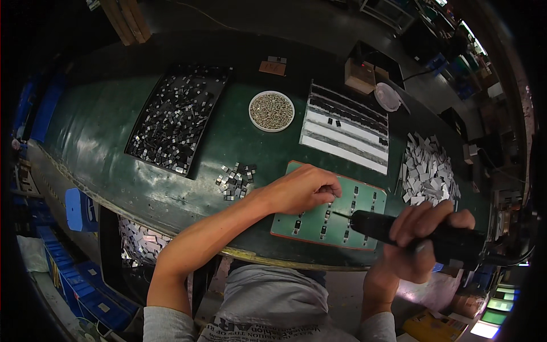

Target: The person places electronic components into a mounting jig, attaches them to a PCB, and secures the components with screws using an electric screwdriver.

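My right hand (421,233) is wrapped round a black electric screwdriver (373,226). The thin bit points left, over a green board (310,231) with a reddish edge. Small black components with metal legs (323,230) stand on that board in rows. Above the board's upper middle, my left hand (307,187) is closed, thumb and fingers pinched together close to one row. Whatever the pinch holds, if anything, is too small to make out. The hand and wrist hide the board's upper left part.
Loose black components (235,181) lie left of the board. Beyond are a black tray of components (174,119), a white bowl of small screws (271,112) and a striped white panel (342,128) holding black pieces. Flat grey pieces (428,171) are heaped at right. The screwdriver's cable (510,259) trails right.
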`<state>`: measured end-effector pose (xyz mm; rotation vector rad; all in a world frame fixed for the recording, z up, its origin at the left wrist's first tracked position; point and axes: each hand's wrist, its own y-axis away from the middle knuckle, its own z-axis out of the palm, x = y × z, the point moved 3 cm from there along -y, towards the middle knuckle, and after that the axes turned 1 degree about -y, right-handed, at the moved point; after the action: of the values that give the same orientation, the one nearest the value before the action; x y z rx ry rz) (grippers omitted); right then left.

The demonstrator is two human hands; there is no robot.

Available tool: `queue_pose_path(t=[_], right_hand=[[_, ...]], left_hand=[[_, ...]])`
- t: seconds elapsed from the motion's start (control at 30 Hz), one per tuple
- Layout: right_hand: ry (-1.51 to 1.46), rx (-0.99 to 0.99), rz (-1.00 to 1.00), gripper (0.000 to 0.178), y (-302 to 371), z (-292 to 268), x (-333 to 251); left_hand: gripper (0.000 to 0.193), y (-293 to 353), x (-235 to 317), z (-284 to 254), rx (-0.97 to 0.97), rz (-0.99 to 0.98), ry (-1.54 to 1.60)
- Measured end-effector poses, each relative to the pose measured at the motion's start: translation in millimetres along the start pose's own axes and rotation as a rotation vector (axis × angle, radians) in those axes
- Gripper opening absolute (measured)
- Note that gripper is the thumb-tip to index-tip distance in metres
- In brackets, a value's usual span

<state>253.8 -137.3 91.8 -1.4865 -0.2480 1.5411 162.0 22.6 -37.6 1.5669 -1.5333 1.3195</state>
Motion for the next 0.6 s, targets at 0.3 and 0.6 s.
queue_pose_path(t=[0.3,0.6], right_hand=[[-0.115,0.012,-0.064,0.051,-9.4,-23.2,15.7],[-0.103,0.014,-0.055,0.053,-11.4,-22.7,19.2]], left_hand=[[0.016,4.5,-3.0,-2.4,-0.012,-0.039,0.066],[0.020,3.2,-2.3,-1.6,-0.044,0.023,0.046]])
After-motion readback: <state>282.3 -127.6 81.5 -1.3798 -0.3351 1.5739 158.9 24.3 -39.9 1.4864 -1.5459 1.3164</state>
